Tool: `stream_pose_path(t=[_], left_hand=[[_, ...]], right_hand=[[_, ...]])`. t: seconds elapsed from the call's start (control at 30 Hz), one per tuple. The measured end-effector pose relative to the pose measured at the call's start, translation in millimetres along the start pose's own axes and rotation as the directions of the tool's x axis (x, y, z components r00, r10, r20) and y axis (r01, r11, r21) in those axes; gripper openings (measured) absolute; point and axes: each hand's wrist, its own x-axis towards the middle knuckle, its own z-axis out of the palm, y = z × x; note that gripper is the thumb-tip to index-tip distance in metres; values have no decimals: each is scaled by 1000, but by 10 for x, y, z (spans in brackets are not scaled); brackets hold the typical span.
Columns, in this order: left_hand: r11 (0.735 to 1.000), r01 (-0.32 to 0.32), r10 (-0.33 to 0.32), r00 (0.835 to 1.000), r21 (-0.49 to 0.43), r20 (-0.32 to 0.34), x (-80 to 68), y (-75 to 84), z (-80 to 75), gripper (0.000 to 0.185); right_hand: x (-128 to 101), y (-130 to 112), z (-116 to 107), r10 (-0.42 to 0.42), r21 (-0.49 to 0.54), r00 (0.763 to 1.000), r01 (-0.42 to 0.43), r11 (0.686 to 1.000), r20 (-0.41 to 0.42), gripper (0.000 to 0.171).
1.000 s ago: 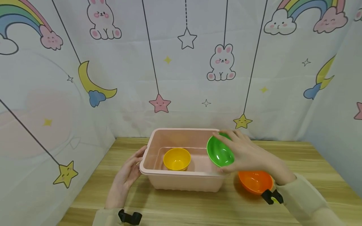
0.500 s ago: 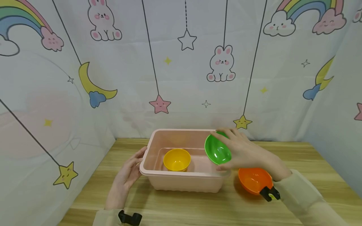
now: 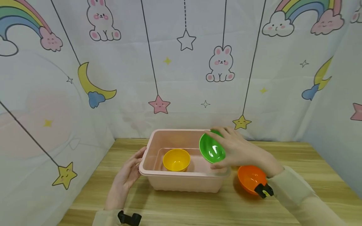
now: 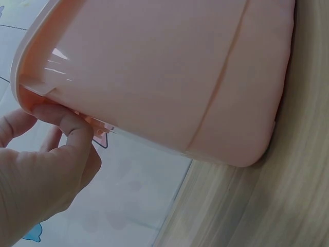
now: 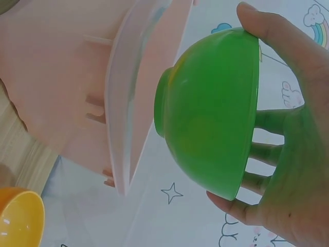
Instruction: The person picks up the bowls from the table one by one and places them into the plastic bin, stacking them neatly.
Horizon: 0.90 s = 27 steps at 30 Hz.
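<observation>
A pink plastic bin [image 3: 183, 183] stands on the wooden table with a yellow bowl [image 3: 176, 160] inside, near its left half. With the fingers bent under the rim, my left hand [image 3: 127, 175] holds the bin's left end; the left wrist view shows this hand [image 4: 54, 159] up close. Over the right end of the bin, my right hand [image 3: 240, 152] grips a green bowl [image 3: 210, 149] by its rim, tilted with its opening toward me and leftward. In the right wrist view the thumb and fingers span the green bowl [image 5: 211, 108], its foot facing the bin.
An orange bowl [image 3: 249, 179] sits on the table [image 3: 181, 210] right of the bin, partly behind the right wrist's black strap [image 3: 264, 190]. Behind the table hangs a white cloth [image 3: 181, 78] printed with rabbits, stars and rainbows.
My right hand has moved left with the green bowl, further over the bin. The left hand, the bin, the yellow bowl and the orange bowl stay in place.
</observation>
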Motion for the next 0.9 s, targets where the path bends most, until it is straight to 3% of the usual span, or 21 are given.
stream_pose_path(t=[0.9], left_hand=[[1000,2,-2,1000,18,7,-19,12,10,44]], right_hand=[[211,-156,-66,-20,6,1000,20,1000,11,104]])
